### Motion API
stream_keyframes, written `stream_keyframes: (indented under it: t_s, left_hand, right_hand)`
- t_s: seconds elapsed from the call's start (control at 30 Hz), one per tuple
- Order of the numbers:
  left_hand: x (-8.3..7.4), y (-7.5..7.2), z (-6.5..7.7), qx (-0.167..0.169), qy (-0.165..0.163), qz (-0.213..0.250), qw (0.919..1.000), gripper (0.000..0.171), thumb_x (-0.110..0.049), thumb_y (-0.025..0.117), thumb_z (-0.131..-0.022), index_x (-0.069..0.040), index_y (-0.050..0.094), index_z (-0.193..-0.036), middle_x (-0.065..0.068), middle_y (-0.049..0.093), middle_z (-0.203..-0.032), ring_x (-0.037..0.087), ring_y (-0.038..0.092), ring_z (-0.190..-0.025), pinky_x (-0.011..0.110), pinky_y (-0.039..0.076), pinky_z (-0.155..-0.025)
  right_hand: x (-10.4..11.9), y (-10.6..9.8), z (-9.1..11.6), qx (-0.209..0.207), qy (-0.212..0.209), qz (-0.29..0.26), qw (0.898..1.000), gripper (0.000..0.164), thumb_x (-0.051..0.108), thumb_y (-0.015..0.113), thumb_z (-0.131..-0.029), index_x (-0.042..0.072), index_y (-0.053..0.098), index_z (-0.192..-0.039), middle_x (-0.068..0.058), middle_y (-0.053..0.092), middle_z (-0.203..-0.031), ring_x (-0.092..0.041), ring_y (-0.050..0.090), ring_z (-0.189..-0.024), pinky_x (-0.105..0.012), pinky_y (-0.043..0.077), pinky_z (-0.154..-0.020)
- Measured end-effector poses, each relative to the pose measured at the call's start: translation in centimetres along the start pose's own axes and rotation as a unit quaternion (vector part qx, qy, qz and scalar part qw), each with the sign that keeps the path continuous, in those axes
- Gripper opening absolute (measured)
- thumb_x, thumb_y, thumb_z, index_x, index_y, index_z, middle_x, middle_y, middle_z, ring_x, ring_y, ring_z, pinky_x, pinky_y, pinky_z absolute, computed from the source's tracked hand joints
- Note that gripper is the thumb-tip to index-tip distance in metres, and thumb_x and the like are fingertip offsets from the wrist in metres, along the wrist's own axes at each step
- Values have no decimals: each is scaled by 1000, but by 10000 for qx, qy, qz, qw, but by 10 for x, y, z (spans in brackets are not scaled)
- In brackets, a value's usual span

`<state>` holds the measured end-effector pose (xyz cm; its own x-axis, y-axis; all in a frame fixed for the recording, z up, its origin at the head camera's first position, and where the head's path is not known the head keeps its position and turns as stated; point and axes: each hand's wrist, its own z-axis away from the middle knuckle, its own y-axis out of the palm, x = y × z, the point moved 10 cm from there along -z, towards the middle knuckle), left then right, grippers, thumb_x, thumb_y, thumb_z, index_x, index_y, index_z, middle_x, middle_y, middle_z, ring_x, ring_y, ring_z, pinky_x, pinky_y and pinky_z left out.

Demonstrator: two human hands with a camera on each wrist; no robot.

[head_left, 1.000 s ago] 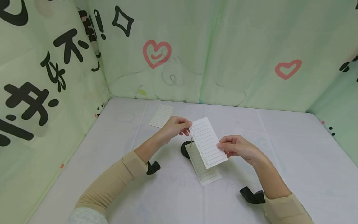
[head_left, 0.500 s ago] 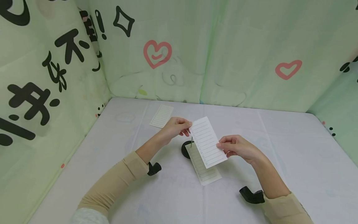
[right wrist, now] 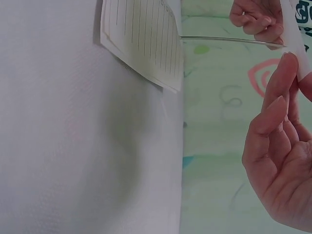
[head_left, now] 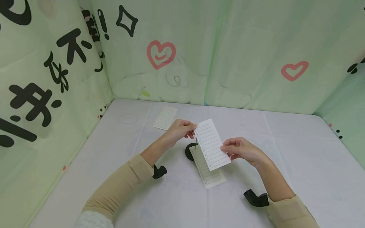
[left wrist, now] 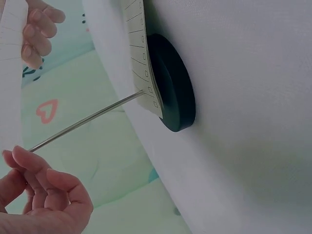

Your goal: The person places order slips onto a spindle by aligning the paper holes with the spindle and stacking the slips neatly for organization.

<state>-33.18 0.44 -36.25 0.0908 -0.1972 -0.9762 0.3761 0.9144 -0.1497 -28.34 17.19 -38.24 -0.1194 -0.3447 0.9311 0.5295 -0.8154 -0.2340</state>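
Observation:
Between both hands, a white checklist sheet (head_left: pixel 213 145) is held up at a slant. My left hand (head_left: pixel 181 132) pinches its upper left corner between thumb and fingers. The thumb and fingers of my right hand (head_left: pixel 246 152) pinch its lower right edge. Below it stands a bill spike with a round black base (left wrist: pixel 181 92) and a thin metal rod (left wrist: pixel 87 118). Pale lined sheets (head_left: pixel 214 180) are threaded low on the rod, over the base. In the left wrist view, the rod's upper end reaches the held sheet beside my left fingertips, which hide its tip.
Another lined sheet (head_left: pixel 165 117) lies flat at the back left of the white-covered table (head_left: pixel 285 136). Green printed curtains (head_left: pixel 242 47) enclose the table's back and sides. Black wrist mounts (head_left: pixel 256 199) stick out beside both forearms.
Both hands keep their pinch on the sheet, which stays almost still over the spike. The left forearm and its black mount have shifted slightly to the right.

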Motion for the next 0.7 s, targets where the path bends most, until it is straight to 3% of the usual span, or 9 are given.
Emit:
stream_keyframes:
  t_s: [0.4,0.7]
  left_hand:
    - [12,4,-5,28,37,-191,9998,23,-17,54,-92,3,64,-91,-2,56,-66,9,56,-59,24,39,-63]
    - [30,4,-3,194,-303,-344,9988,23,-19,56,-91,1,65,-97,2,61,-71,10,57,-60,27,41,-66]
  right_hand:
    - [-14,-1,-3,77,200,193,9996,16,17,61,-87,2,60,-88,1,65,-76,-12,57,-67,-28,47,-62]
    - [-25,4,-2,226,464,407,9978,17,20,63,-86,3,61,-86,2,63,-74,-15,56,-67,-31,47,-64]
